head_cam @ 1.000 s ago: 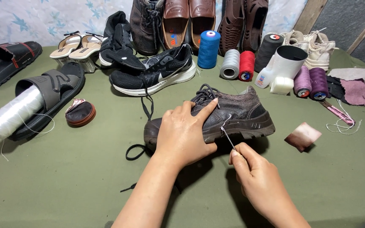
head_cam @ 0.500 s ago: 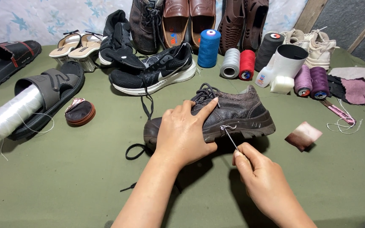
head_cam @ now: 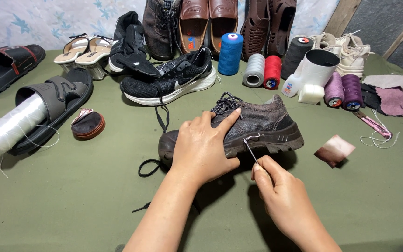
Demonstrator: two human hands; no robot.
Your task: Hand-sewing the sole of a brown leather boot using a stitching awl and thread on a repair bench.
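Observation:
A worn brown leather boot [head_cam: 267,122] with black laces lies on its side on the green cloth [head_cam: 61,200], toe toward the left. My left hand [head_cam: 204,147] presses down over its front half, index finger stretched along the upper. My right hand [head_cam: 283,200] pinches a thin metal awl [head_cam: 252,151] whose tip sits at the seam between upper and sole. A short loop of pale thread [head_cam: 252,137] sticks out at that spot.
Several thread spools [head_cam: 262,70] and a white cup [head_cam: 320,67] stand behind the boot. A black sneaker [head_cam: 169,81], sandals and other shoes line the back. A white thread cone [head_cam: 10,126] lies in a black sandal at left. Leather scraps [head_cam: 334,150] lie right.
My right hand with the awl has edged slightly right and down along the boot's sole seam. The left hand stays pressed on the boot.

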